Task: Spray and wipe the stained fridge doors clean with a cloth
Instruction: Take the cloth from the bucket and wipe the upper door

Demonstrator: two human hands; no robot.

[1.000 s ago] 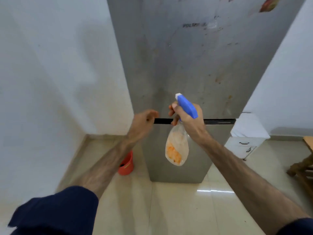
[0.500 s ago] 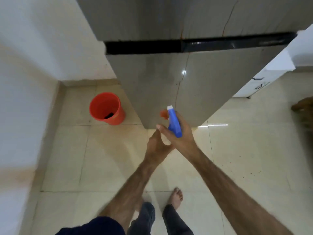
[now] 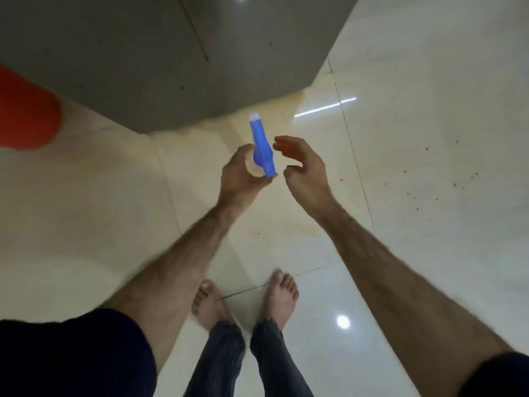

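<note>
- Fingers of your left hand [image 3: 239, 176] curl round the neck of the spray bottle [image 3: 261, 151], gripping it just below the blue trigger head; the bottle's body is hidden under that hand.
- Your right hand [image 3: 305, 167] hovers just right of the bottle, its fingers [image 3: 282, 141] loosely bent and slightly spread, holding nothing and clear of the blue head.
- You hold the bottle out over the floor, its white nozzle tip pointing away from you toward the fridge.
- Your view takes in only the lower part of the fridge door [image 3: 160, 61], a grey panel filling the far left and centre, with its bottom corner just beyond the nozzle.
- An orange-red bucket [image 3: 27, 110] sits at the far left edge, beside the fridge and partly cut off.
- Your bare feet [image 3: 282, 296] stand on the glossy cream floor tiles [image 3: 415, 138], near and below your hands, with dark trouser legs behind them.
- Small red specks dot the tiles to your right.
- Both of your forearms are bare, with dark sleeves at the near edge.
</note>
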